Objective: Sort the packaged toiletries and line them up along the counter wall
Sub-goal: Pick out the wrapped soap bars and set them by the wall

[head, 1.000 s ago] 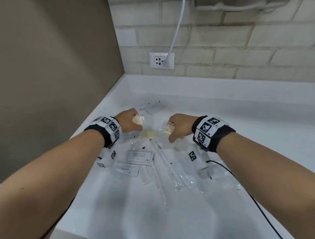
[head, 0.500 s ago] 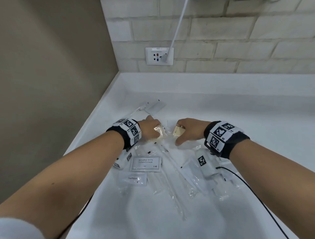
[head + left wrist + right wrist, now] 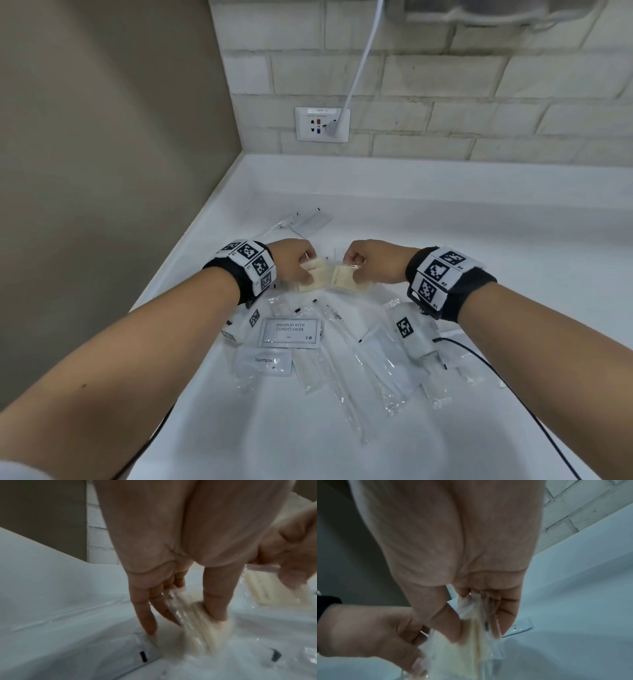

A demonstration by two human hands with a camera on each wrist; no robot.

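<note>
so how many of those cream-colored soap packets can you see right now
2. One cream packet is pinched in the left hand, the other cream packet in the right hand, side by side above the pile. More may lie hidden under the hands.

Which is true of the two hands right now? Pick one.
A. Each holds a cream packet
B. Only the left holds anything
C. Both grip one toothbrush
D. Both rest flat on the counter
A: the left hand pinches one cream packet and the right hand pinches another cream packet.
</note>
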